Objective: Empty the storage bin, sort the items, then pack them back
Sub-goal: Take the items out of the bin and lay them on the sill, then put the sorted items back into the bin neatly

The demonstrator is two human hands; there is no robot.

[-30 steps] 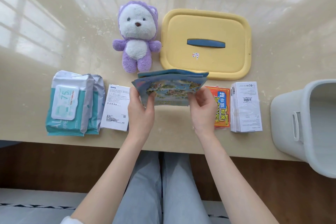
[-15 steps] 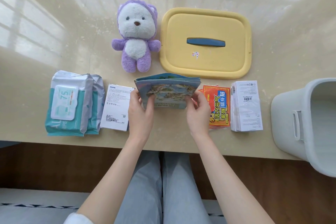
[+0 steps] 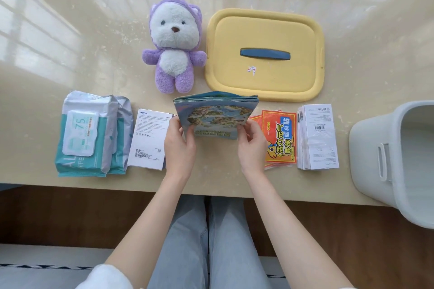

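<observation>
On the table's left end, two packs of wipes lie flat side by side, the left one overlapping the right. Just beside them lies a flat box, white, printed side up. The left hand covers that box's right edge in view and pinches the lower left corner of the booklets, thumb on the front cover, fingers curled behind. Farther back a purple bear lies face up. The booklets, a thin stack with a map-like cover, are held between both hands at the table's middle, tilted towards the camera; whether the far edge touches the table cannot be told. Behind them, the yellow lid lies flat, blue handle up, close beside the bear. The right hand pinches the stack's lower right corner the same way. Next come orange sachets, stacked and slightly fanned, then a tall box, white, lying just beside them. At the right end stands the grey bin, apart from the tall box, handle facing left, partly out of frame.
</observation>
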